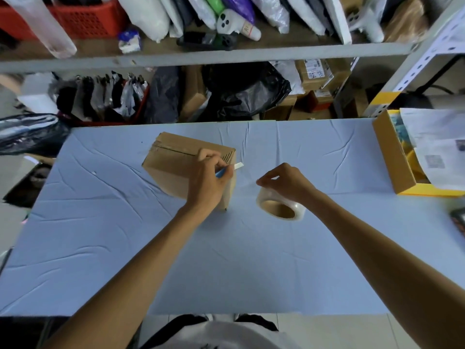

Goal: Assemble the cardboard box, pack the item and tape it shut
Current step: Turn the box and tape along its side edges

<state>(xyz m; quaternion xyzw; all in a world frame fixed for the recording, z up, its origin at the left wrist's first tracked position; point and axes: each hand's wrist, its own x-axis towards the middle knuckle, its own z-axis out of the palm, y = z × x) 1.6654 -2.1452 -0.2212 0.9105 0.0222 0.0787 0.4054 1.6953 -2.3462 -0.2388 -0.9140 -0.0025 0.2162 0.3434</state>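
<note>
Fingers [212, 157] of the left hand [208, 180] are curling round a blue-handled cutter [222, 172], its blade jutting past the right edge of the closed cardboard box [173, 162]. Just right of the box, the right hand [286, 182] is gripping the tilted tape roll [270, 199] from above.

Setting: stockroom or packing room, with labelled cardboard parcels [313, 76] and black plastic bags [246, 89] just past the table [226, 260]'s far edge, a slotted metal shelf rack [201, 52] higher behind the table holding bagged goods [148, 13] and a red basket [88, 20], and an open carton [392, 157] with printed sheets [435, 147] at the table's right edge.
</note>
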